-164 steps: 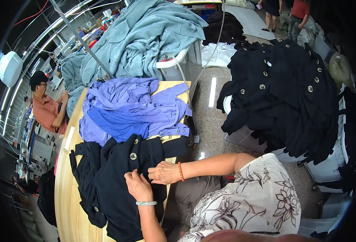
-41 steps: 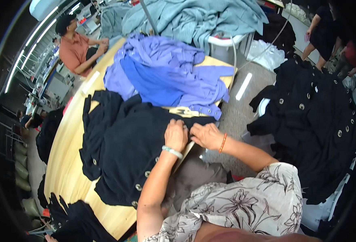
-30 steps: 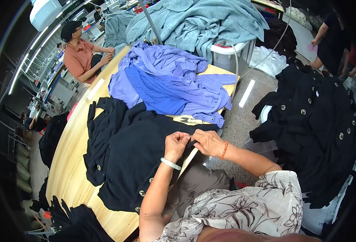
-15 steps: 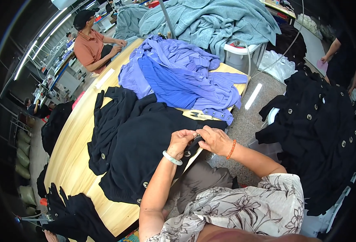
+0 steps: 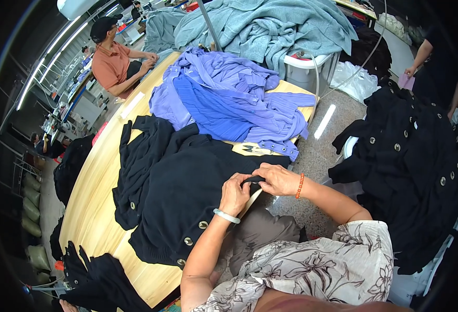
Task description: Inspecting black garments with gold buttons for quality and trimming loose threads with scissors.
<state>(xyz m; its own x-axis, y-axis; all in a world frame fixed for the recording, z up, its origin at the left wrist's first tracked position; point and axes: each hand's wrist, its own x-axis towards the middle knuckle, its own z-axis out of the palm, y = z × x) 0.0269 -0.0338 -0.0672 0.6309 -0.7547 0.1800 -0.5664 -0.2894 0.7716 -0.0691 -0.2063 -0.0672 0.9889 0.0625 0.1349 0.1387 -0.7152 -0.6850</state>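
Observation:
A black knit cardigan (image 5: 179, 182) with large round buttons is spread over the near part of the wooden table. At the table's right edge, both hands pinch a strip of its buttoned border. My left hand (image 5: 234, 194), with a pale bangle at the wrist, is closed on the fabric. Close beside it, my right hand (image 5: 276, 180), wearing an orange bead bracelet, grips the same border, and a short black fold shows between the fingers. Several buttons show along the cardigan's near edge, left of my left forearm. What lies under the fingertips is hidden.
Purple garments (image 5: 223, 93) are heaped farther up the table (image 5: 91, 208), with small snips (image 5: 255, 150) beside them. A grey bin (image 5: 312, 70) stands behind, near teal knitwear (image 5: 270, 31). Black cardigans (image 5: 405, 151) pile up at right. A co-worker (image 5: 112, 62) sits at far left.
My fingers have shifted along the border, and a black fold now shows between them. More buttons have come into sight beside my left forearm.

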